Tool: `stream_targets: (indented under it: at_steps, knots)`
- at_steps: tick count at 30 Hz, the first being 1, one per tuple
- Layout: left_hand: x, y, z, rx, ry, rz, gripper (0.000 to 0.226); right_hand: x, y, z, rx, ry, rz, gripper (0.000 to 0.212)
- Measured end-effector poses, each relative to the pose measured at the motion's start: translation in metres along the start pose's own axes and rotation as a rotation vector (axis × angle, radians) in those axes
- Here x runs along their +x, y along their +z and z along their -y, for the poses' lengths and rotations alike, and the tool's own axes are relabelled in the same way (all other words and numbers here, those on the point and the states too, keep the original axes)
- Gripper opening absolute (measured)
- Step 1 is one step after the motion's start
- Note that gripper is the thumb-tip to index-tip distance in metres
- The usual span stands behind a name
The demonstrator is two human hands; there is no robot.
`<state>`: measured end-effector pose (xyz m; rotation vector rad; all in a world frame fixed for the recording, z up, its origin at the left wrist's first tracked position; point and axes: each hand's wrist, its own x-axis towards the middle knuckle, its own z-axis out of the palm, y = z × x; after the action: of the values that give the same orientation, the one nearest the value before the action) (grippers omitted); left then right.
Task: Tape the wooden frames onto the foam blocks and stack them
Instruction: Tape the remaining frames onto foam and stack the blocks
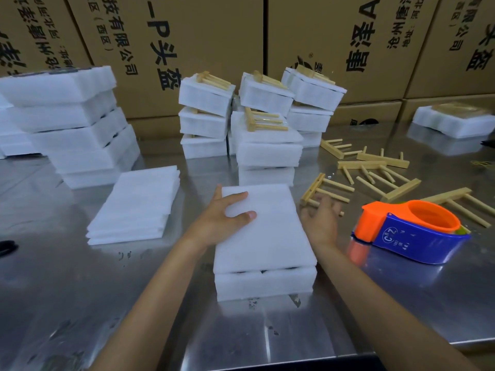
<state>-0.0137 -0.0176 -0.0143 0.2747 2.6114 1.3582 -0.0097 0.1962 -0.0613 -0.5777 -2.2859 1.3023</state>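
**Frame at your right fingertips, block steadied under your left**

Across the upper centre of the frame, the finished stacks [263, 108] of foam with frames taped on top stand against the cardboard boxes [171, 36], with plain foam piles [69, 121] at upper left. On the steel table [80, 303], dead centre, sits the foam block [263, 236] you are working on, its long axis running away from you, top face bare. Your left hand [225, 219] lies on its far-left corner, fingers spread flat and pressing rather than gripping. The tape dispenser [409, 231] waits at right, near your right wrist.

The move turns on the wooden frame [325, 190] just right of the block's far edge: it lies just beyond your right hand [321, 219], its cross-bar to the left, its pegs pointing right. Your right fingers curl loosely at its near pegs; whether they grip yet, I cannot tell. More loose frames [380, 170] are scattered further right.
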Motion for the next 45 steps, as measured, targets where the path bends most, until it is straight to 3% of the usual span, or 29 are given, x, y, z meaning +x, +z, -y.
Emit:
stream_targets:
  at_steps: [5,12,16,21,24,26,29,30,32,34,38,41,45]
  knots:
    - [-0.004,0.000,0.004,-0.046,0.022,0.003,0.055,0.020,0.001,0.018,-0.389,0.031,0.160,0.012]
    - [-0.005,-0.005,0.006,-0.126,0.039,0.030,0.051,0.021,0.000,0.026,-0.788,-0.112,0.190,0.027]
    - [-0.007,-0.004,0.006,-0.183,0.042,0.016,0.050,0.026,-0.019,0.038,-0.819,-0.286,-0.042,0.035]
    - [-0.010,0.005,0.011,-0.295,0.060,-0.049,0.046,0.045,-0.062,0.094,-0.667,-0.456,-0.335,0.027]
    - [-0.012,0.009,0.013,-0.357,0.079,-0.068,0.044,0.045,-0.084,0.129,-0.539,-0.544,-0.391,0.025]
    - [-0.012,0.010,0.017,-0.420,0.072,-0.079,0.041,0.041,-0.084,0.149,-0.420,-0.531,-0.146,0.025]
    - [-0.002,0.012,0.008,-0.462,0.021,-0.106,0.032,0.017,-0.059,0.162,-0.258,-0.408,0.437,0.016]
    - [0.001,0.013,0.006,-0.465,-0.012,-0.121,0.030,0.007,-0.043,0.158,-0.310,-0.405,0.546,0.014]
    - [-0.001,0.014,0.006,-0.530,-0.035,-0.130,0.037,-0.012,-0.008,0.139,-0.463,-0.437,0.614,0.011]
    - [0.001,0.015,0.007,-0.558,-0.008,-0.089,0.050,-0.030,0.018,0.116,-0.522,-0.478,0.509,0.008]
    - [0.007,0.011,0.008,-0.465,-0.012,-0.062,0.045,-0.039,0.030,0.093,-0.442,-0.486,0.229,0.018]
    - [-0.002,0.014,0.014,-0.372,0.032,-0.062,0.062,-0.040,0.030,0.091,-0.450,-0.463,0.197,0.019]
    - [-0.001,0.013,0.015,-0.353,0.026,-0.091,0.065,-0.043,0.032,0.092,-0.446,-0.430,0.153,0.019]
